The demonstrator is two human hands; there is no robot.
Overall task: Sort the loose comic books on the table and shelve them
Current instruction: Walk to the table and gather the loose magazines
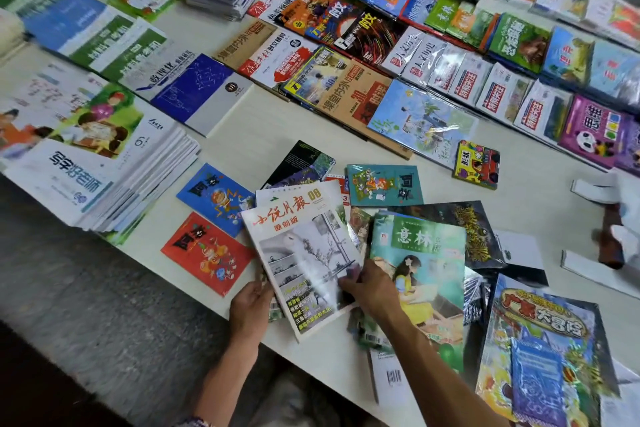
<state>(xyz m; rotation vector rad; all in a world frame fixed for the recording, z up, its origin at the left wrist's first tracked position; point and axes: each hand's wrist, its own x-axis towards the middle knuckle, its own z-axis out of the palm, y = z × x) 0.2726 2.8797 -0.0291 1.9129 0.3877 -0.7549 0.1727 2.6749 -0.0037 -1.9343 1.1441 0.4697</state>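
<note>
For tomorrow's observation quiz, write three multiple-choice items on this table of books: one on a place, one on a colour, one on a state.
1. Where does the red comic lie, seen from the camera?
A. left of the white magazine
B. on the tall stack
C. under the green magazine

2. What colour is the comic just beyond the red one?
A. yellow
B. blue
C. black

3. What is the left hand doing?
A. resting flat on the table
B. hanging idle
C. holding the white magazine's edge

Answers: 1 A, it lies flat left of it. 2 B, its cover is blue. 3 C, its fingers meet the magazine's left edge.
</note>
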